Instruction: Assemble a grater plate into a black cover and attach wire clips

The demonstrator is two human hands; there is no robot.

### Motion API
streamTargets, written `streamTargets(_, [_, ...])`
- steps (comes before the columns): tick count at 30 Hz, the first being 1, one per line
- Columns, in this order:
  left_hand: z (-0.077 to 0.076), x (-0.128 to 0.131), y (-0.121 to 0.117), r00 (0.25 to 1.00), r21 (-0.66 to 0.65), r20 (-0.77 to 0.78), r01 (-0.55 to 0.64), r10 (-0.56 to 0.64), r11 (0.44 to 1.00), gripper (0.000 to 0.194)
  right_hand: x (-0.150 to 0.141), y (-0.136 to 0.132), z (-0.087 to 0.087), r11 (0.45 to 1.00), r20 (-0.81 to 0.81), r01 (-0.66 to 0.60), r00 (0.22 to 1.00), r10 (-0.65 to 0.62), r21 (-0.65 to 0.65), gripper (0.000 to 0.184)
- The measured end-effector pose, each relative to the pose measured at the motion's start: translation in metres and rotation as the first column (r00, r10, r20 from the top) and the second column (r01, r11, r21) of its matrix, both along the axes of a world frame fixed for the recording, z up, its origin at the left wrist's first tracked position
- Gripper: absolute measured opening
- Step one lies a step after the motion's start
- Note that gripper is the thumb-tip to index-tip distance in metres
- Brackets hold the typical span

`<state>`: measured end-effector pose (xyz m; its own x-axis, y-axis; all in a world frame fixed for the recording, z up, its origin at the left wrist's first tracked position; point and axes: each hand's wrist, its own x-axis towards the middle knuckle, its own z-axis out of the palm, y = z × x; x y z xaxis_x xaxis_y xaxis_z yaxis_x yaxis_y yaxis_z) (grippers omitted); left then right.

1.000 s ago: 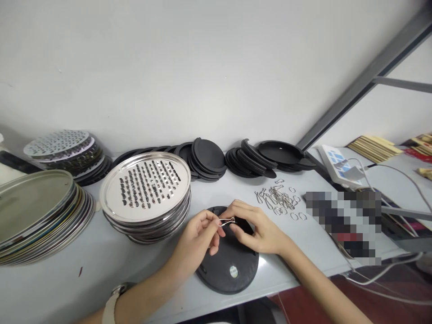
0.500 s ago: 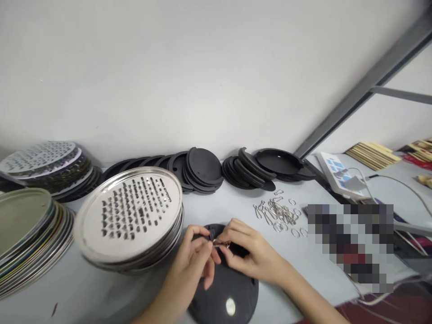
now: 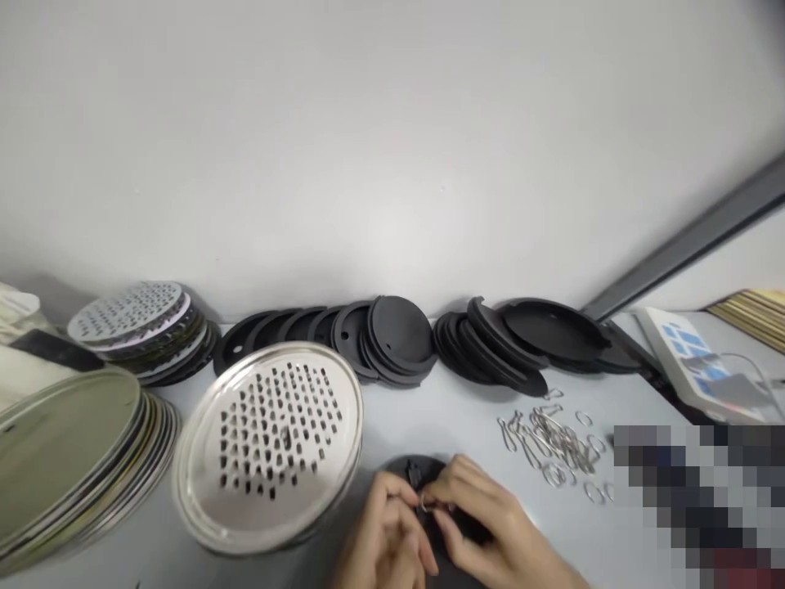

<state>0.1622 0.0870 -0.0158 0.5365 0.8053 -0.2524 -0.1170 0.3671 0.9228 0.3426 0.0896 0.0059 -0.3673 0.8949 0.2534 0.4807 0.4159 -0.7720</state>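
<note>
Shifted lower in view, the wire clip [image 3: 423,502] is pinched by the left hand [image 3: 388,536] and right hand [image 3: 491,517] above the black disc [image 3: 432,466]; through uneven fingertip pressure, it could be sprung loose.

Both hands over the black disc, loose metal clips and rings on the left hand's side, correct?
Wrong side: the head view shows the loose metal clips and rings on the right side. The left hand and right hand are over the black disc.
</note>
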Motion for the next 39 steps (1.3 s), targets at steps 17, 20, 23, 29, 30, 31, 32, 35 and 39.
streamTargets(17, [0.016,-0.016,-0.010,0.632,0.807,-0.583,0.525,0.511,0.271,0.093,0.004,0.001,0.010,0.994,0.093,0.112,0.989,-0.111,-0.002,0.016])
streamTargets(20, [0.008,-0.022,-0.008,0.578,0.782,-0.601,0.570,0.553,0.253,0.077,0.002,-0.003,0.009,0.984,0.079,0.179,0.981,-0.177,-0.015,0.014])
streamTargets(23, [0.002,-0.032,-0.003,0.583,0.766,-0.583,0.627,0.566,0.144,0.066,-0.001,-0.012,0.009,0.973,0.064,0.215,0.976,-0.210,-0.085,0.016])
streamTargets(29, [0.004,-0.052,-0.010,0.572,0.771,-0.461,0.637,0.678,-0.014,0.057,-0.010,-0.039,0.009,0.960,-0.011,0.228,0.973,-0.233,-0.161,0.021])
streamTargets(30, [0.008,-0.053,-0.014,0.585,0.783,-0.444,0.622,0.678,-0.024,0.053,-0.012,-0.042,0.008,0.957,-0.021,0.246,0.968,-0.252,-0.153,0.021])
streamTargets(31, [0.012,-0.054,-0.019,0.605,0.793,-0.437,0.608,0.666,-0.032,0.054,-0.014,-0.044,0.007,0.953,-0.026,0.270,0.961,-0.275,-0.136,0.021])
streamTargets(32, [0.015,-0.055,-0.024,0.604,0.767,-0.499,0.642,0.621,-0.007,0.068,-0.017,-0.046,0.006,0.948,-0.027,0.296,0.953,-0.301,-0.115,0.021])
streamTargets(35, [0.021,-0.054,-0.035,0.567,0.698,-0.605,0.715,0.558,0.030,0.115,-0.022,-0.048,0.002,0.938,-0.035,0.336,0.940,-0.340,-0.092,0.019])
streamTargets(39, [0.016,-0.057,-0.037,0.522,0.622,-0.689,0.782,0.504,0.042,0.108,-0.022,-0.050,-0.001,0.937,-0.073,0.309,0.943,-0.324,-0.166,0.020])
